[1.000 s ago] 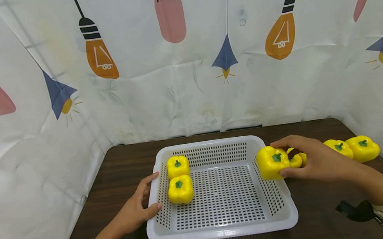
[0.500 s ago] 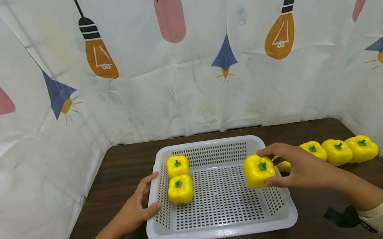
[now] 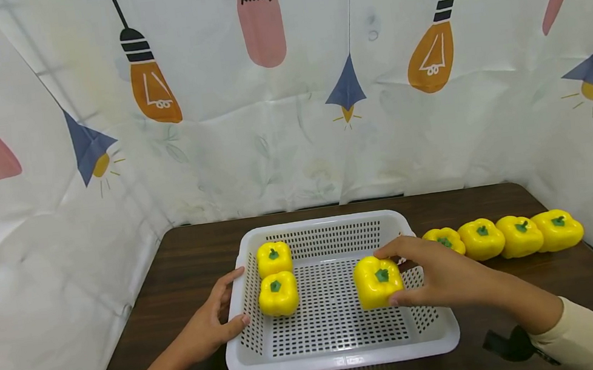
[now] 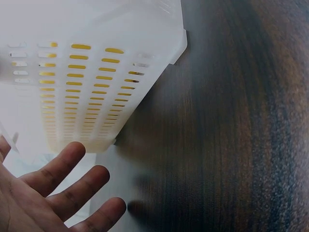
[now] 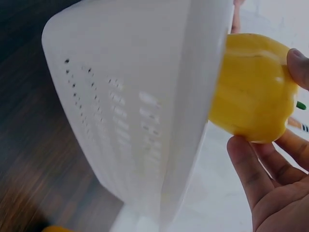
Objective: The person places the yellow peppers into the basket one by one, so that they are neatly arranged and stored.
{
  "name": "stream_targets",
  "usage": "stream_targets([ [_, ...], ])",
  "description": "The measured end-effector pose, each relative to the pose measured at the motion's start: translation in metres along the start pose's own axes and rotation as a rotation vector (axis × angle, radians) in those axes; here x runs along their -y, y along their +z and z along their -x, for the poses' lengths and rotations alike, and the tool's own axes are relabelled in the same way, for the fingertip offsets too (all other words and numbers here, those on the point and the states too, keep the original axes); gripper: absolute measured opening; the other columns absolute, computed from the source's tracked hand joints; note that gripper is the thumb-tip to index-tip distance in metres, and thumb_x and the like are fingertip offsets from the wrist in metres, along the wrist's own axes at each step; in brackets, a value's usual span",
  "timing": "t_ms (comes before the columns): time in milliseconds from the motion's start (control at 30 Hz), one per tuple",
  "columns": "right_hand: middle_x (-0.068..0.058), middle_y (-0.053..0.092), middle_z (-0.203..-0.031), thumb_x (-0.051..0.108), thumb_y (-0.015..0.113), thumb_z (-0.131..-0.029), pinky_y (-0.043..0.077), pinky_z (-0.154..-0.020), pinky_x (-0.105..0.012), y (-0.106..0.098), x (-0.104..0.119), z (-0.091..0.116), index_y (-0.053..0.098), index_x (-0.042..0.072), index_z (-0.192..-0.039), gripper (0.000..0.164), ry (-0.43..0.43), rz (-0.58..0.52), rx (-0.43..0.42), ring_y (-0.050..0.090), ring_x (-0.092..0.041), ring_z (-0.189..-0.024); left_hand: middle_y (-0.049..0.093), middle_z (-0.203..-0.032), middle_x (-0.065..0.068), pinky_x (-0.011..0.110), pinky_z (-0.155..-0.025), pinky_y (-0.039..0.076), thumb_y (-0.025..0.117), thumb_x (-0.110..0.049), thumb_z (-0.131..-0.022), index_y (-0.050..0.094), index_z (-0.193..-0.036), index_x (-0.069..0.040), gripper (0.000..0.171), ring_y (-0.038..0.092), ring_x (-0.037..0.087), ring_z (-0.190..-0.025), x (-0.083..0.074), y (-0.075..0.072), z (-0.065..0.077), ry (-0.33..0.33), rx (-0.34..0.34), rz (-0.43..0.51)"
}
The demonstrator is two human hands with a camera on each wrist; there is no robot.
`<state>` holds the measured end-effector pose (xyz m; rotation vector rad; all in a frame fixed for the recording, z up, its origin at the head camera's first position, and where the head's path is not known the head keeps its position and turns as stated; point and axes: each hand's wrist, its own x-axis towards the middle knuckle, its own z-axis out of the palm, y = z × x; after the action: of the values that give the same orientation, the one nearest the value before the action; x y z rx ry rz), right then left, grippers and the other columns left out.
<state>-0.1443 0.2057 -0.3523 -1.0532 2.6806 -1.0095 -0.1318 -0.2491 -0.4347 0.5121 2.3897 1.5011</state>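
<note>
My right hand (image 3: 432, 270) pinches a glossy yellow bell pepper (image 3: 376, 286) between thumb and fingers, its green stem facing up. That pepper (image 5: 253, 87) hangs over the right half of a white perforated plastic basket (image 3: 344, 360). Two more yellow bell peppers stand inside along the basket's left wall, a rear pepper (image 3: 274, 258) and a front pepper (image 3: 278, 295). At the left rim rests my left hand (image 3: 209, 317), thumb and fingertips touching the edge. In the left wrist view its fingers (image 4: 82, 191) are spread and extended beside the basket's slotted side wall (image 4: 77, 87).
Several yellow bell peppers (image 3: 520, 236) stand in a row on the dark wood table (image 3: 199, 245), right of the basket. A white curtain (image 3: 283, 162) printed with lamps and bulbs surrounds the table at the back and sides.
My right hand has carried the held pepper leftward and toward me, from above the basket's right rim to over its inside. The row of peppers is now less covered. My left hand stays put.
</note>
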Motion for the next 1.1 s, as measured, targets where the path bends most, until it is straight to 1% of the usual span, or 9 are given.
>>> stream_targets([
  [167, 0.015, 0.058, -0.13, 0.052, 0.085, -0.08, 0.055, -0.095, -0.029, 0.008, 0.007, -0.005, 0.059, 0.02, -0.138, 0.071, 0.001, -0.017, 0.03, 0.058, -0.009, -0.114, 0.044, -0.146, 0.033, 0.037, -0.072, 0.063, 0.066, -0.018, -0.096, 0.013, -0.16, -0.023, 0.084, 0.064, 0.038, -0.11, -0.001, 0.0, 0.0, -0.01, -0.006, 0.0],
  [367, 0.014, 0.058, -0.13, 0.053, 0.084, -0.08, 0.055, -0.094, -0.027, 0.018, 0.015, -0.011, 0.06, 0.018, -0.137, 0.071, -0.012, -0.016, 0.043, 0.058, -0.008, -0.113, 0.044, -0.146, 0.032, 0.037, -0.071, 0.063, 0.067, -0.02, -0.095, 0.014, -0.16, -0.026, 0.084, 0.064, 0.037, -0.11, 0.0, 0.0, 0.0, -0.027, -0.013, -0.006],
  [533, 0.015, 0.058, -0.131, 0.05, 0.085, -0.08, 0.054, -0.095, -0.027, 0.026, 0.021, -0.018, 0.06, 0.018, -0.136, 0.07, -0.004, -0.03, 0.054, 0.057, -0.008, -0.114, 0.044, -0.146, 0.032, 0.037, -0.071, 0.063, 0.066, -0.019, -0.096, 0.013, -0.16, -0.026, 0.084, 0.065, 0.036, -0.109, 0.001, 0.0, 0.0, -0.025, -0.015, -0.012],
  [700, 0.013, 0.057, -0.13, 0.053, 0.084, -0.08, 0.054, -0.095, -0.025, 0.036, 0.028, -0.026, 0.06, 0.018, -0.138, 0.072, 0.015, -0.037, 0.081, 0.057, -0.007, -0.113, 0.043, -0.146, 0.032, 0.037, -0.07, 0.063, 0.066, -0.019, -0.096, 0.013, -0.16, -0.026, 0.084, 0.064, 0.038, -0.109, 0.001, 0.0, 0.0, -0.016, -0.017, -0.006],
  [833, 0.012, 0.057, -0.13, 0.054, 0.083, -0.08, 0.053, -0.095, -0.025, 0.044, 0.033, -0.029, 0.059, 0.018, -0.138, 0.073, 0.021, -0.025, 0.097, 0.058, -0.006, -0.111, 0.044, -0.146, 0.032, 0.037, -0.071, 0.063, 0.066, -0.019, -0.096, 0.013, -0.16, -0.026, 0.083, 0.064, 0.037, -0.109, 0.001, 0.0, -0.001, -0.009, -0.013, -0.003],
  [933, 0.013, 0.058, -0.129, 0.058, 0.082, -0.08, 0.054, -0.095, -0.027, 0.049, 0.036, -0.031, 0.06, 0.019, -0.138, 0.073, 0.026, 0.01, 0.104, 0.058, -0.004, -0.109, 0.043, -0.146, 0.033, 0.037, -0.071, 0.063, 0.066, -0.018, -0.096, 0.013, -0.16, -0.025, 0.083, 0.064, 0.037, -0.109, 0.001, 0.0, -0.001, -0.008, -0.01, 0.0],
  [1100, 0.014, 0.059, -0.128, 0.057, 0.082, -0.08, 0.053, -0.095, -0.028, 0.055, 0.042, -0.035, 0.061, 0.02, -0.138, 0.072, 0.025, 0.035, 0.109, 0.057, -0.004, -0.108, 0.042, -0.147, 0.033, 0.037, -0.07, 0.063, 0.066, -0.018, -0.096, 0.013, -0.16, -0.026, 0.083, 0.064, 0.038, -0.109, 0.002, 0.0, -0.001, -0.01, -0.009, 0.004],
])
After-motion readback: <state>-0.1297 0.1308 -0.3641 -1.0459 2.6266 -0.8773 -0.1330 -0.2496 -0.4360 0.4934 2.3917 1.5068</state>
